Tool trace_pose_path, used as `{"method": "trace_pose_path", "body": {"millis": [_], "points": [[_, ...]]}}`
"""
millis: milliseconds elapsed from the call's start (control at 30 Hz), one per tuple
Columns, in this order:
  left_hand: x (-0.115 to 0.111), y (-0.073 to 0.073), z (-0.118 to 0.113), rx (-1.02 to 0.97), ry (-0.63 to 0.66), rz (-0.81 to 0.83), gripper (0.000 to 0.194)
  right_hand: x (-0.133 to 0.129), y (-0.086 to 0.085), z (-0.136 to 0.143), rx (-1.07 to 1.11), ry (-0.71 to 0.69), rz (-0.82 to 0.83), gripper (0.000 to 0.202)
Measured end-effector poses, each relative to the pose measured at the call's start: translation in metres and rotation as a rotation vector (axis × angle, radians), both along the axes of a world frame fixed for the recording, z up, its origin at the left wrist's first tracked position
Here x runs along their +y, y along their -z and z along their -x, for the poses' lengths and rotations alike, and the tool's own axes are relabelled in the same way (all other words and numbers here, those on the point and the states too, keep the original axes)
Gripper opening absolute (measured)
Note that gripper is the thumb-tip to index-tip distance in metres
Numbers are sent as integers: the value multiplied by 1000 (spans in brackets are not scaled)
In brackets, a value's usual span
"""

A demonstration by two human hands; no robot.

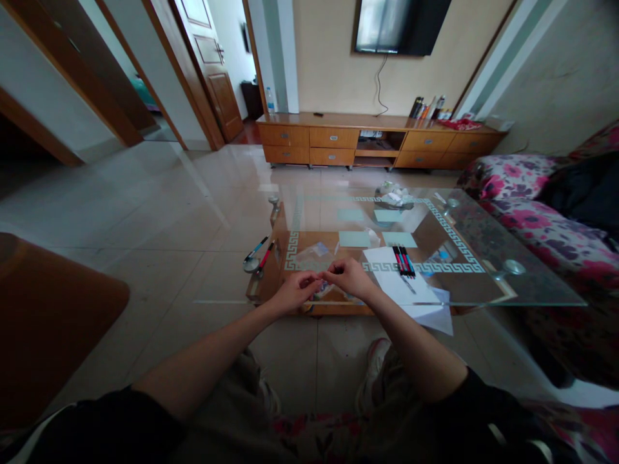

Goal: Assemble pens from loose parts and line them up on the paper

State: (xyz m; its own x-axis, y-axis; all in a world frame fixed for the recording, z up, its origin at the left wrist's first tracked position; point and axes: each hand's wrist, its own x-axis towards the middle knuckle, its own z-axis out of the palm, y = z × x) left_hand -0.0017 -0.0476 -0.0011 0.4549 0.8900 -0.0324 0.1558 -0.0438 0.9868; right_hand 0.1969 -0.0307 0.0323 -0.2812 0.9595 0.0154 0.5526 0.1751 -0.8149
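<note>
My left hand [298,288] and my right hand [345,276] meet fingertip to fingertip above the near edge of the glass table [536,290]. Both are pinched closed on something too small to make out. Just under them lie small colourful bits and a clear plastic bag [313,252]. Right of my right hand, several red, black and blue pens [403,261] rest side by side on white paper [389,283]. At the table's left end are a blue pen [256,247] and a red pen [265,255].
A crumpled plastic bag [394,194] sits at the table's far side. A floral sofa [546,225] stands at the right, a brown piece of furniture [58,322] at the left. Beyond the table is a wooden TV cabinet [333,138].
</note>
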Motion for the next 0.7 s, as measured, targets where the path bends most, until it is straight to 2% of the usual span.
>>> {"method": "trace_pose_path", "body": {"millis": [100, 200, 267, 333, 400, 467, 567, 700], "points": [[2, 0, 1, -8, -30, 9, 38, 5, 0, -2, 37, -14, 25, 42], [4, 2, 3, -9, -69, 8, 36, 18, 1, -15, 119, 90, 82, 51], [5, 3, 4, -2, -86, 5, 34, 27, 3, -29, 100, 193, 41, 45], [6, 4, 5, 3, -95, 4, 34, 34, 7, -44, -67, 202, -32, 25], [6, 4, 5, 3, -103, 8, 35, 36, 11, -56, -258, 128, -38, 12], [5, 3, 5, 4, -106, 12, 35, 36, 16, -63, -373, 47, 7, 17], [5, 3, 5, 10, -103, 5, 36, 35, 23, -66, -419, -46, 55, 18], [6, 5, 5, 22, -101, -5, 37, 37, 30, -64, -459, -64, 30, 14]]}}
